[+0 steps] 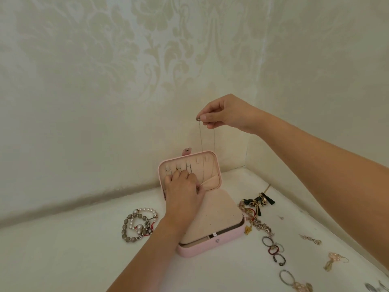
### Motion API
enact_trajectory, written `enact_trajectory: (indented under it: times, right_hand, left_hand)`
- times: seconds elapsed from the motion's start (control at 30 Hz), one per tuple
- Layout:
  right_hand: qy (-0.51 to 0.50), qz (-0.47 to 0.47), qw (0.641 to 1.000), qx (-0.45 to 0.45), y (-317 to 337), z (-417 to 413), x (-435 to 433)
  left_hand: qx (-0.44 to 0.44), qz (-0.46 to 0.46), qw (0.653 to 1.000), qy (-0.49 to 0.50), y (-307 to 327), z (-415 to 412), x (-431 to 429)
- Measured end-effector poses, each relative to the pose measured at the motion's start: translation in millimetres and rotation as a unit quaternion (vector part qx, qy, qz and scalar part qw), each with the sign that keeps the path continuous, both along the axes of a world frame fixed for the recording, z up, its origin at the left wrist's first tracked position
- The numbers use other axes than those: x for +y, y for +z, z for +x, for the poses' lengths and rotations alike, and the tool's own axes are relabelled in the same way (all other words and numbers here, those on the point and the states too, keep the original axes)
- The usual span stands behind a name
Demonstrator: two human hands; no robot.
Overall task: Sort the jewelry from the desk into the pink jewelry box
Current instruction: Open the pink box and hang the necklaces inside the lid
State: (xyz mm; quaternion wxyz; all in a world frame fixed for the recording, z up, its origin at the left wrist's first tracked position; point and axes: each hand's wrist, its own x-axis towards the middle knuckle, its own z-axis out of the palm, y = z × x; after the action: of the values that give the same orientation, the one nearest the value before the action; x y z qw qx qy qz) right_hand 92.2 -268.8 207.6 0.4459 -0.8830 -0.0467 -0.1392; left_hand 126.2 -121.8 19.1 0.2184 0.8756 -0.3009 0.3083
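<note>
The pink jewelry box (212, 244) stands open on the white desk, its lid (217, 165) upright against the wall. Several chains hang from hooks inside the lid. My left hand (183, 191) rests inside the lid, its fingers over the hanging chains and its thumb pulling on the elastic pocket (210, 183). My right hand (223, 112) is raised above the box and pinches a thin silver necklace (200, 135) by its small pendant; both strands hang down into the lid's right side. A beige padded flap (210, 218) covers the box's lower tray.
Pearl and grey bead bracelets (139, 224) lie left of the box. To the right lie a tangle of black and gold pieces (257, 202), a flower chain (262, 227), rings (272, 248), and earrings (334, 260). Patterned walls meet in a corner behind the box.
</note>
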Motion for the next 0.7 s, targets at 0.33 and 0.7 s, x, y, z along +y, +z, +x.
enact_trajectory:
  times: [0.33,0.7]
  right_hand:
    - [-0.058,-0.033,0.997,-0.047,-9,7,5]
    - [-0.046,-0.194,0.977,-0.076,-45,5,10]
  left_hand:
    - [-0.014,-0.001,1.000,0.004,-2,2,0]
    - [-0.012,-0.003,1.000,0.001,-1,2,0]
